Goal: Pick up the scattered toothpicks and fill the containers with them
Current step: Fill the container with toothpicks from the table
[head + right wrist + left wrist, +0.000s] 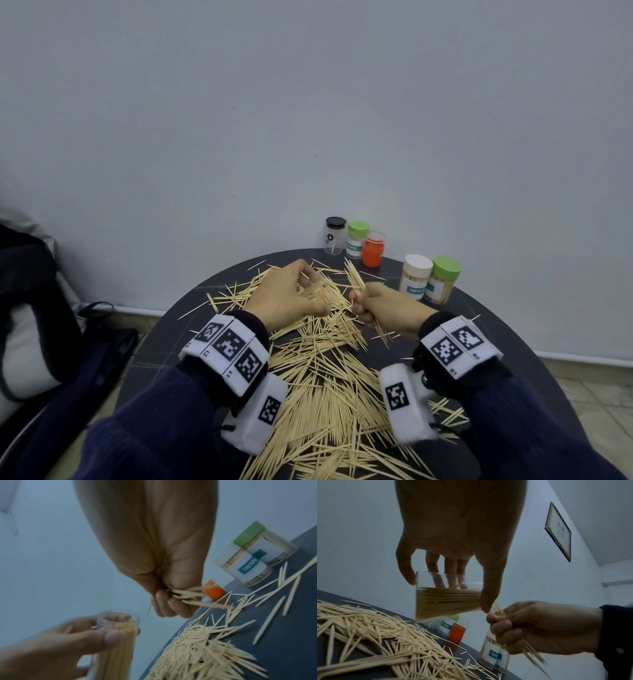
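Note:
My left hand (291, 298) grips a clear lidless container (448, 599), tipped on its side and partly filled with toothpicks, above the far part of the pile. Its open mouth faces my right hand (380, 305). That hand is closed around a bundle of toothpicks (356, 281) just beside the mouth; the sticks poke out of the fist on both sides (188, 597). Scattered toothpicks (325, 387) cover most of the dark round table (507, 346).
Along the table's far edge stand a black-lidded clear jar (335, 235), a green-lidded jar (357, 240) and an orange jar (374, 249). Two full labelled jars, white-lidded (416, 277) and green-lidded (442, 280), stand at the right. A dark bag (51, 325) lies left.

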A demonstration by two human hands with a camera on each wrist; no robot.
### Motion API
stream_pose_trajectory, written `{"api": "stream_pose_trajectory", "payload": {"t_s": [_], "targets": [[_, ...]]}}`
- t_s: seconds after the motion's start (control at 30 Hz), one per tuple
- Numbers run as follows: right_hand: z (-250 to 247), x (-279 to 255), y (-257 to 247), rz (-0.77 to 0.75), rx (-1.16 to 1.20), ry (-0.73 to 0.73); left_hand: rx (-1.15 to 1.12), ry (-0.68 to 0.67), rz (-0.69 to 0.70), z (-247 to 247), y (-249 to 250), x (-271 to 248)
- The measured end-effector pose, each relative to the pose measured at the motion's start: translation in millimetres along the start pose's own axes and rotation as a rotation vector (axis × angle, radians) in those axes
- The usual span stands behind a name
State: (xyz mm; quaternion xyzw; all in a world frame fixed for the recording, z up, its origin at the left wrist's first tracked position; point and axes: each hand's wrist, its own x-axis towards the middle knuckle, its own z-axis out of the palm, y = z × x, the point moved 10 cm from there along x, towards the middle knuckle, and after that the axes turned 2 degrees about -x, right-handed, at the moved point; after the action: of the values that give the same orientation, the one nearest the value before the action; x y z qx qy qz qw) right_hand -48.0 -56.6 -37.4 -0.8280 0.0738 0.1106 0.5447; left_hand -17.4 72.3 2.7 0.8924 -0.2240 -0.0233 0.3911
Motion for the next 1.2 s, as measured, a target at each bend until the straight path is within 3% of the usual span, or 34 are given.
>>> {"api": "stream_pose_trajectory", "payload": {"t_s": [0.27,0.43,0.63,0.87,1.03,1.2], "targets": [[-15,0,-27,-0.221,0.262,0.101,-0.063,-0.161,0.016,21,3,-1],[-28,1,-42,-0.382,0.545,0.187,-0.124,-0.304,0.003,38,8,-10],[-30,-3,-50,-0.464,0.768,0.245,-0.083,-0.355,0.021,47,16,-14],[-13,-10,-52,-0.470,0.804,0.260,-0.071,-0.321,0.087,46,23,-15],[-14,-18,-53,-0.465,0.674,0.310,-0.119,-0.190,0.080,33,23,-10],[-11,-23,-53,-0.442,0.689,0.298,-0.133,-0.073,0.104,20,25,-9]]}}
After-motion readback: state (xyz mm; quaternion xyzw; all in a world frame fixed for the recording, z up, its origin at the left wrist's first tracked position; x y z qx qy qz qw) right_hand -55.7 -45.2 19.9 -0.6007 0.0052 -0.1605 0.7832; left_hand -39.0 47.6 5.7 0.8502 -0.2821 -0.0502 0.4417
